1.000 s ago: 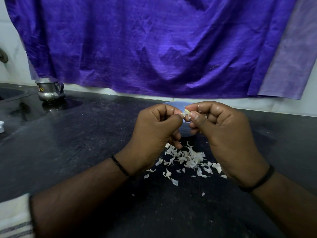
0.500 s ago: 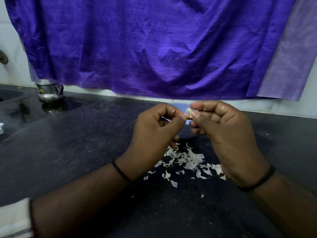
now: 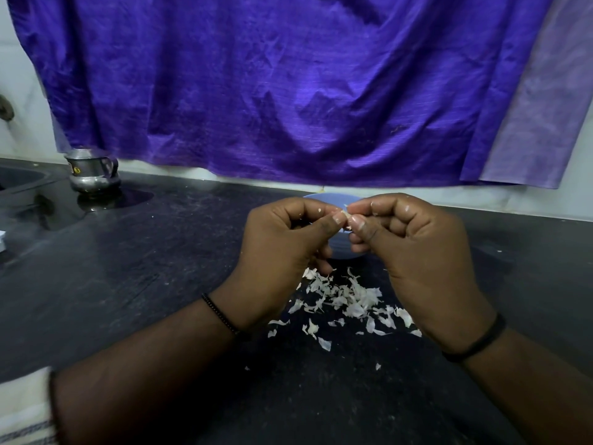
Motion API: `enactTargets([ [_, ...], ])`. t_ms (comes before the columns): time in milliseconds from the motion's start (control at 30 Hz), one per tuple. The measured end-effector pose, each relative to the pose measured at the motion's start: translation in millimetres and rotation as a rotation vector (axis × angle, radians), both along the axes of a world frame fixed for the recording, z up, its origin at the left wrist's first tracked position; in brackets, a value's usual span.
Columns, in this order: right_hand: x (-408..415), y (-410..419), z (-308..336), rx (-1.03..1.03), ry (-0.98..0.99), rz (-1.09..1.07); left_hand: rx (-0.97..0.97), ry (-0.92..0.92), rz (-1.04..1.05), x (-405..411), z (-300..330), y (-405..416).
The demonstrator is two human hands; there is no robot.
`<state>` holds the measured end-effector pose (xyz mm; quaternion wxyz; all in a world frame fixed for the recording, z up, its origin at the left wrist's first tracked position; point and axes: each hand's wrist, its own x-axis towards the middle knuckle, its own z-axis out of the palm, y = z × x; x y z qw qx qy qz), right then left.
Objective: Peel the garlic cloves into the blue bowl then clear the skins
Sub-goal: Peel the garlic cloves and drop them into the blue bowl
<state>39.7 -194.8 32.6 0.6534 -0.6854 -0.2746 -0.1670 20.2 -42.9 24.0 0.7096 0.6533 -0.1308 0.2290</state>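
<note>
**Garlic clove pinched between both hands above the blue bowl**

A small pale garlic clove [image 3: 346, 216] sits between the fingertips of both hands, held up over the dark table [image 3: 128, 284]. Only a sliver of it shows, off-white and glossy, with a thin edge of skin sticking up; the rest is hidden by the thumbs and forefingers. The left hand [image 3: 282, 252] has its fingers curled in and its thumb tip pressed against the clove from the left. The right hand [image 3: 414, 252] is likewise curled, thumb and forefinger pinching the clove from the right. Flecks of white skin cling to the knuckles and nails of both hands.

Directly behind the hands stands the blue bowl [image 3: 324, 199], light blue and mostly covered; its rim shows above the fingers and part of its ribbed wall below them. What it holds cannot be seen.

Nearer the person, on the table between the wrists, lies a loose scatter of garlic skins [image 3: 346, 300], thin, papery, white flakes, with a few stray bits farther out.
</note>
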Motion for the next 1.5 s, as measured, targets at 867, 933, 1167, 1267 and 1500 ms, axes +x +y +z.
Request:
enactTargets([
  [867, 2.1, -5.6, -1.8, -0.344, -0.296, -0.138, 0.105, 0.09, 0.028, 2.2, 1.0, 3.0],
  [933, 3.3, -5.8, -1.8, -0.338, -0.265, -0.134, 0.107, 0.101, 0.017, 2.7, 0.4, 2.9],
  [1167, 6.0, -3.6, -4.6, -0.185, -0.055, -0.027, 0.099, 0.108, 0.006, 2.9, 0.9, 1.4],
  [1267, 6.5, -1.9, -5.3, -0.098, 0.044, 0.03, 0.091, 0.121, 0.004, 2.5, 1.2, 1.5],
  [1500, 8.1, -3.9, -3.5, -0.04, 0.137, 0.105, 0.088, 0.139, 0.006, 2.0, 1.5, 3.2],
])
